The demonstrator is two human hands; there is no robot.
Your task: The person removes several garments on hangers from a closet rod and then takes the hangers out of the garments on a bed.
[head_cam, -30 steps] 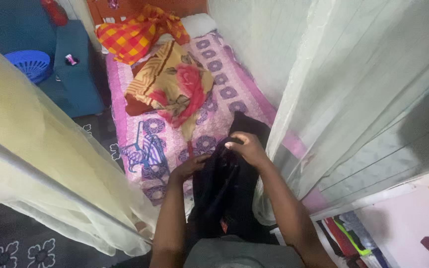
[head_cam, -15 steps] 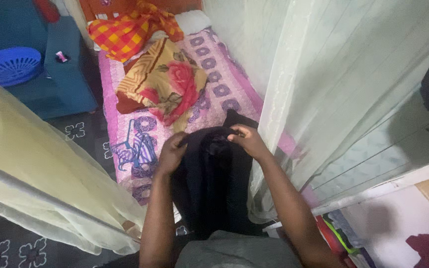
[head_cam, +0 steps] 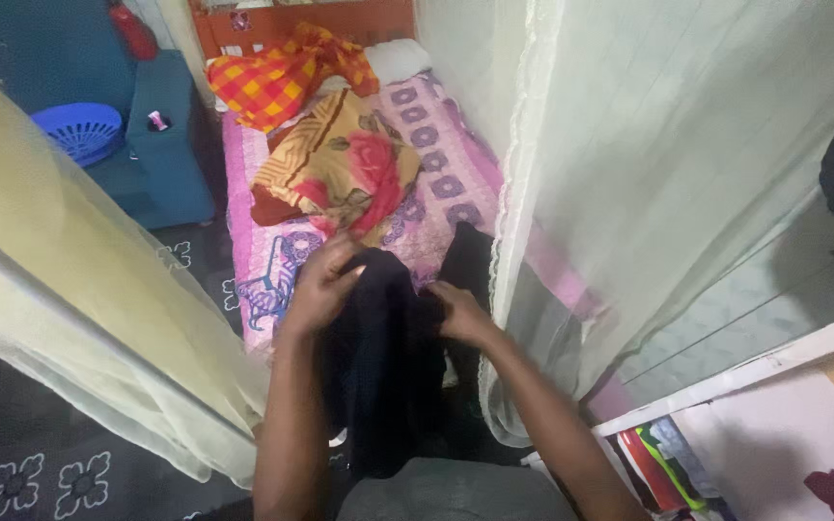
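I hold a black garment (head_cam: 378,357) up in front of me over the foot of a bed (head_cam: 272,256) with a pink and purple patterned sheet. My left hand (head_cam: 323,283) grips the garment's upper left edge, raised highest. My right hand (head_cam: 459,311) pinches the cloth lower down on the right side. The garment hangs down between my forearms toward my grey-clad body. A second black piece (head_cam: 465,253) lies on the sheet just beyond my right hand.
A floral orange and red blanket (head_cam: 340,169), a checked orange cloth (head_cam: 272,82) and a white pillow (head_cam: 398,58) lie up the bed. Pale net curtains (head_cam: 69,289) hang left and right. A blue basket (head_cam: 84,130) rests on a teal seat (head_cam: 161,135). Folded clothes (head_cam: 658,463) lie bottom right.
My left hand has risen along the garment's top edge while my right hand has dropped lower and nearer to me. The view has shifted slightly rightward.
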